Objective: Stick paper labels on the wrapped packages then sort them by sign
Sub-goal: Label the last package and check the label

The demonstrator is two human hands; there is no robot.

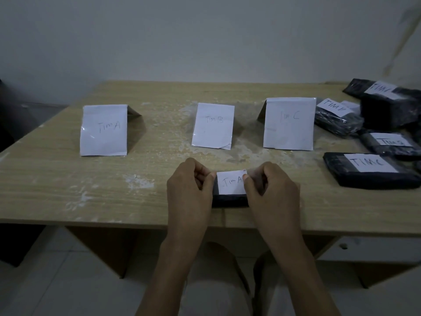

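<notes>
While the label (231, 182) marked "Tim A" lies on top of the dark wrapped package (229, 200), both thumbs bear on its short edges. The package sits at the near edge of the bench (68, 190), straight before us, in front of the Tim B sign (213, 125).

Left hand (189, 185): fingers curled over the package's left end, thumb tip on the label's left edge. Right hand (271, 188): same grip at the right end, thumb on the right edge. A pale sheen under its fingers may be clear tape; we cannot tell.

Judgement: sticking step, close to done. To do it well we would rub from the middle outward, so no bubble or loose corner is left. The upper right corner looks slightly raised, so we would finish there. Hold the package flat on the bench so the wrap does not slide under the paper. Thumbs off the writing, since ink may smear.

For sorting, this one belongs by the Tim A sign (103, 131), far left. The Tim C sign (288, 124) stands to the right, beside the labelled packages (369, 171) heaped at the bench's right end.
</notes>
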